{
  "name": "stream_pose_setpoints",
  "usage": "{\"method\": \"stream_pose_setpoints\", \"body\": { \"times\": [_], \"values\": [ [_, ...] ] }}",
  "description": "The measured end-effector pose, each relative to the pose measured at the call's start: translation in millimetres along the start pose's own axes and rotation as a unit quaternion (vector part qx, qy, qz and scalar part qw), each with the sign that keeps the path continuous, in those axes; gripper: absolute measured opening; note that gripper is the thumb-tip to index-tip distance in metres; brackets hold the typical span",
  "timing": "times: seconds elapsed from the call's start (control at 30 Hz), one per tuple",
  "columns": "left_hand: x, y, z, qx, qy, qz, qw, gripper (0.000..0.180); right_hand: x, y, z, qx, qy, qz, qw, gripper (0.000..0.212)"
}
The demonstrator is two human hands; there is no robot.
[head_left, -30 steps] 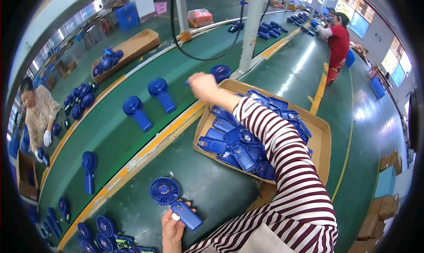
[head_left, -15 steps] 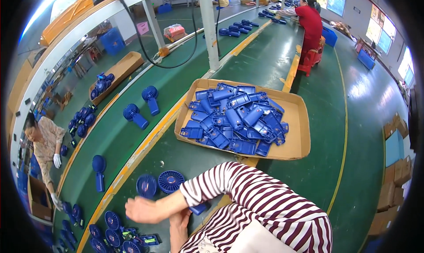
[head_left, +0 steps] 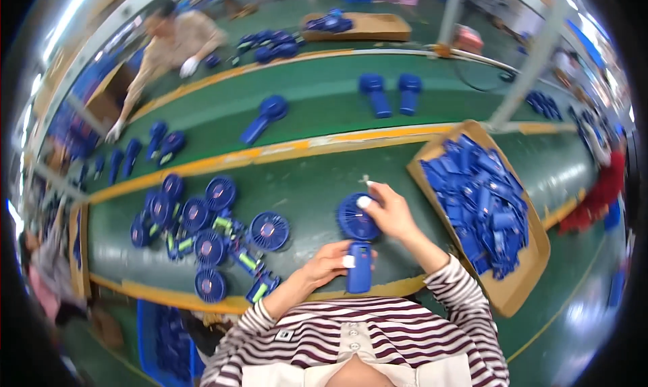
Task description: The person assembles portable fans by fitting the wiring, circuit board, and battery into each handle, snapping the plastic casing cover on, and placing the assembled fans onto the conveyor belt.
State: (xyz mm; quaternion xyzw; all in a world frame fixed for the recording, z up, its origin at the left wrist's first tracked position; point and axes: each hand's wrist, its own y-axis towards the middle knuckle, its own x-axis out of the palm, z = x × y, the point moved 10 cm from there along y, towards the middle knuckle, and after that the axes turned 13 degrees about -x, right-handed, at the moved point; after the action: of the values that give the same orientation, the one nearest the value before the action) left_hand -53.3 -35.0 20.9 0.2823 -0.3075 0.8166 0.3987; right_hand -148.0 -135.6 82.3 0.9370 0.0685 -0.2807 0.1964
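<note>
A blue handheld fan, with a round caged head (head_left: 356, 218) and a short handle (head_left: 360, 269), is upright in front of me over the bench. My left hand (head_left: 331, 262) grips its handle from the left side, fingers wrapped around. My right hand (head_left: 393, 215) is at the right of the fan head, thumb over the cage edge and index finger stretched past it, apart from the thumb. White covers show on some fingertips. To the left lies a fan head (head_left: 268, 230), beside a cluster of opened fans (head_left: 209, 247) with green-and-white parts showing inside.
A cardboard tray (head_left: 520, 289) heaped with blue plastic handle shells (head_left: 482, 201) stands on the right. Beyond a yellow-edged rail, a green conveyor (head_left: 317, 107) carries several blue fans. Across it, a co-worker (head_left: 179, 39) reaches over with white gloves. A blue crate (head_left: 152, 333) is below the bench.
My view has swung left, so the bench now runs across it. My forearms, crossed before, are now apart, with the fan held between my hands. The tray appears farther right.
</note>
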Motion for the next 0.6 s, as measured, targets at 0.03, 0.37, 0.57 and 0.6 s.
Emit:
{"method": "stream_pose_setpoints", "body": {
  "times": [0.03, 0.37, 0.57, 0.6],
  "values": [
    [3.0, 3.9, -4.9, -0.009, 0.01, -0.019, 1.0, 0.051, 13.0, -2.8, 11.6, 0.027, 0.134, -0.035, 0.99, 0.034],
    [3.1, 17.8, -16.7, -0.031, 0.062, -0.071, 0.995, 0.061, 29.0, -18.6, 57.1, 0.329, 0.21, -0.018, 0.92, 0.033],
    [-5.9, 14.8, -23.2, -0.041, 0.033, -0.064, 0.997, 0.061, 17.4, -16.6, 54.5, 0.189, 0.167, 0.069, 0.965, 0.038],
    [-7.2, 13.5, -23.6, -0.037, 0.024, -0.061, 0.997, 0.061, 12.2, -16.0, 45.9, 0.169, 0.169, 0.092, 0.967, 0.036]
  ]
}}
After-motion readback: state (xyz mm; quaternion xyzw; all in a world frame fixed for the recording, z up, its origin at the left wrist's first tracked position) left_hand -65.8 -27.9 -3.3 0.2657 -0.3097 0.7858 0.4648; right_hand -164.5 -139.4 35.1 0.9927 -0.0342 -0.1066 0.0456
